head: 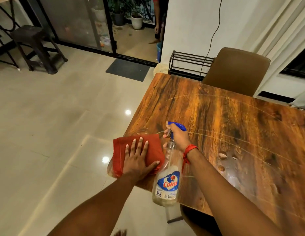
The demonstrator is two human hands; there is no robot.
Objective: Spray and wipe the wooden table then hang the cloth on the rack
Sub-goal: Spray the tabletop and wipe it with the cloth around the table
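A folded red cloth [152, 143] lies on the near left corner of the glossy wooden table [225, 120]. My left hand [137, 160] presses flat on the cloth with fingers spread. My right hand [178, 137] grips the neck of a clear spray bottle [167, 181] with a blue trigger head, its nozzle aimed left toward the cloth. The bottle hangs tilted over the table's near edge. Wet streaks and droplets show on the tabletop to the right. A black metal rack [189, 65] stands against the wall beyond the table's far corner.
A brown chair [237, 70] stands at the table's far side. Pale tiled floor [54, 125] spreads to the left, with a dark mat [128, 69] before the sliding glass door, and a dark stool [37, 46] at far left. A person's arm and leg [157, 23] show in the doorway.
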